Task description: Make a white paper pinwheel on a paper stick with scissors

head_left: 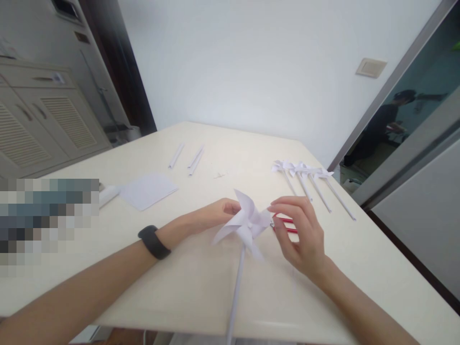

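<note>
A white paper pinwheel [247, 224] on a rolled paper stick [235, 292] is in front of me, its curved blades spread and the stick slanting down past the near table edge. My left hand [223, 213] is behind the blades with curled fingers, closed on the pinwheel; the blades partly hide its fingertips. On the other side, my right hand [304, 235] has thumb and fingers apart, the fingertips close by a blade's edge. Under that hand lies a red-handled tool [289, 230], mostly covered, so its kind is unclear.
Several finished pinwheels [304, 168] lie in a row at the table's right. Three rolled paper sticks [196, 160] rest at the back left, near a stack of white paper [149, 190]. Small paper scraps [219, 175] lie mid-table. A person [381, 127] is beyond the doorway.
</note>
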A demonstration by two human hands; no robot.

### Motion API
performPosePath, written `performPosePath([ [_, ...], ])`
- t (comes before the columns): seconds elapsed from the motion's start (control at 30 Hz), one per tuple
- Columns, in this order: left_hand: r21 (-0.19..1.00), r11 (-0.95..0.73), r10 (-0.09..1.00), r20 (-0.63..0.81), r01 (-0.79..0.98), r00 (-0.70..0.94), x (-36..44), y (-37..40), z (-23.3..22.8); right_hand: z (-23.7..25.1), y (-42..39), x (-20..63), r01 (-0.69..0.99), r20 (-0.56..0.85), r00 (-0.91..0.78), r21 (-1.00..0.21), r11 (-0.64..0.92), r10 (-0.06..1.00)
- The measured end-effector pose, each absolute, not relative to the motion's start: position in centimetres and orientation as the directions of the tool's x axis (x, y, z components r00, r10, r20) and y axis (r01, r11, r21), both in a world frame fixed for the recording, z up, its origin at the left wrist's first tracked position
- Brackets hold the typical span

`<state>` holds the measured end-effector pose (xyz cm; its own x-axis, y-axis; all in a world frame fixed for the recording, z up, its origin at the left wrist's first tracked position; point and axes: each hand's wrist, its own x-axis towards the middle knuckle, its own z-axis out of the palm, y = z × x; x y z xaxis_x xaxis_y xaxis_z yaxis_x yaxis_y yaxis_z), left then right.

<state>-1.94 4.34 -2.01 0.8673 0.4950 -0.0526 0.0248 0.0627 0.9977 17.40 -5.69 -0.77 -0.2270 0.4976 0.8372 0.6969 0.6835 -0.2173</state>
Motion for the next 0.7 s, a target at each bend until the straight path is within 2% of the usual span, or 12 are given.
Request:
performPosePath([
  [0.07,0.998,0.062,0.491,-0.048,0.020,0.870,-1.96,4.40,-2.11,-0.76,-6.18,16.80,0.695,0.870,-0.314,-0.061,0.716,0.379],
  [0.13,0.998,0.062,0.490,-0.041,0.012,0.871,-1.98,4.45,-2.15,-0.85,-6.41,16.40,0.699,0.855,-0.378,0.011,0.715,0.356],
  [0.4,0.999,0.049,0.486,-0.019,-0.006,0.874,-1.94,4.28,-1.61,-1.32,-5.83,16.61,0.745,0.797,-0.352,-0.078,0.662,0.491],
  [0.7,0.999,0.051,0.481,-0.029,0.006,0.876,-1.92,4.28,-1.75,-1.37,-5.52,16.80,0.733,0.762,-0.388,-0.087,0.675,0.519],
])
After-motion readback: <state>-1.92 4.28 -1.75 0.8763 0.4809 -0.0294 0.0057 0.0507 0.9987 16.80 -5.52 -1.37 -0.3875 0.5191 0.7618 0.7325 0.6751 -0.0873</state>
